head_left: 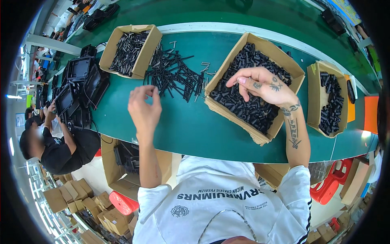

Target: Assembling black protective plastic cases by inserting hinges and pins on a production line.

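Note:
My left hand (145, 110) hovers above the green table (178, 134), its fingers curled and the thumb tip close to the index finger. Whether anything sits between them is hidden. Just beyond it lies a loose pile of long black screws (174, 77). Over a cardboard box (243, 131) full of short black tubular parts (243, 110), my right hand (264, 84) pinches a small metal piece (235, 83) between thumb and index finger. Small silvery springs (205, 64) lie between the screw pile and this box.
A cardboard box (147, 55) of dark metal pins stands at the far left. Another box (314, 97) with black parts stands at the right. Black plastic housings (79, 69) are stacked on the left, beside a seated co-worker (61, 148). Red stools (124, 203) stand below.

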